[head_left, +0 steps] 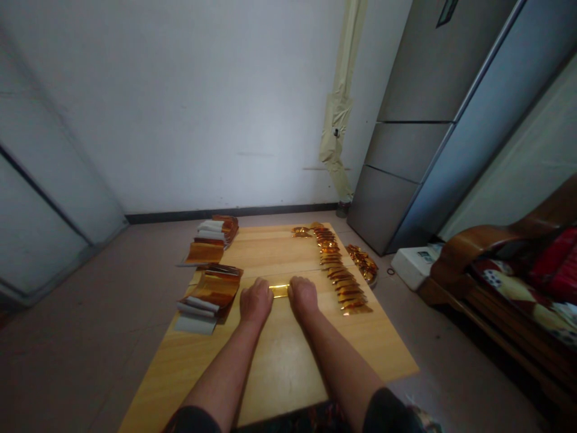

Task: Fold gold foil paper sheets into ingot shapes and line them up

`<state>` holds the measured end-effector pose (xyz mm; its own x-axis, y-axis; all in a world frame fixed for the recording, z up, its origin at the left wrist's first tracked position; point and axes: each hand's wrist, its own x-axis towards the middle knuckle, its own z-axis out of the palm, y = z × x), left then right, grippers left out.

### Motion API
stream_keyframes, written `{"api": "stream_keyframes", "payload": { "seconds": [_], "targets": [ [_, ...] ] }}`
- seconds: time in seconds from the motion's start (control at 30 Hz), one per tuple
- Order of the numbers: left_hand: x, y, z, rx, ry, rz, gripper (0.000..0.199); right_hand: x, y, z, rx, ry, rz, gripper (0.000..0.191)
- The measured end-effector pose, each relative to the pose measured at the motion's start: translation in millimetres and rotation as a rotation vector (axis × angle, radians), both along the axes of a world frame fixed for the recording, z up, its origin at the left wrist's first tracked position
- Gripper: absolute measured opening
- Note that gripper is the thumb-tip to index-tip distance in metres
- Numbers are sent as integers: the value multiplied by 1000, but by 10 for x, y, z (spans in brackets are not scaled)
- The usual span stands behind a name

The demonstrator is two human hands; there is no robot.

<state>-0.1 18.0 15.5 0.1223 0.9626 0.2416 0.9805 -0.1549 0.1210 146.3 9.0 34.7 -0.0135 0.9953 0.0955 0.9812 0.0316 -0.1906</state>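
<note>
A: What's closest to the camera?

B: Two dark sleeves (193,419) at the bottom of the view. Bare forearms run from them across the near half of a pale wooden board (283,367).

A: And the hands?

B: The left hand (256,302) and right hand (303,297) lie backs up near the middle of the board, with a short, shiny amber strip (279,291) between them, its ends meeting both hands. The fingers are hidden, so I can't tell whether they're pinching the strip or just pressing on it.

A: What's around them?

B: Over the left edge, a near stack of amber film (211,294) with pale grey ends sits just beside the left hand, and a far stack of amber film (210,240) sits toward the far left corner. A long, overlapping row of amber pieces (336,264) runs from the far edge down the right side. Just off the right edge, a loose amber heap (362,263) lies on the floor (90,361).
</note>
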Motion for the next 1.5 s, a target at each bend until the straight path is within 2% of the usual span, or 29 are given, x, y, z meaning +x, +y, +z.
{"api": "stream_keyframes", "payload": {
  "seconds": [0.53,0.87,0.97,1.07,1.17,1.33,1.5],
  "targets": [
    [18,23,-5,-17,8,20,24,-9,26,-89,35,-39,-8,16],
    [45,-24,57,-35,33,70,22,-30,-7,-107,55,-53,-40,16],
    [49,-40,75,-18,45,37,18,-23,-44,-93,99,-39,-43,13],
    [58,-34,79,-26,47,-38,18,-16,-55,-119,137,-68,67,14],
    [67,-1,59,-81,30,-106,20,-11,-39,-160,111,-98,158,15],
    [38,18,21,-80,53,-145,23,12,-35,-141,106,-91,176,17],
    [-16,-69,34,-37,60,-206,30,60,-62,-99,101,-70,181,20]
  ]
}}
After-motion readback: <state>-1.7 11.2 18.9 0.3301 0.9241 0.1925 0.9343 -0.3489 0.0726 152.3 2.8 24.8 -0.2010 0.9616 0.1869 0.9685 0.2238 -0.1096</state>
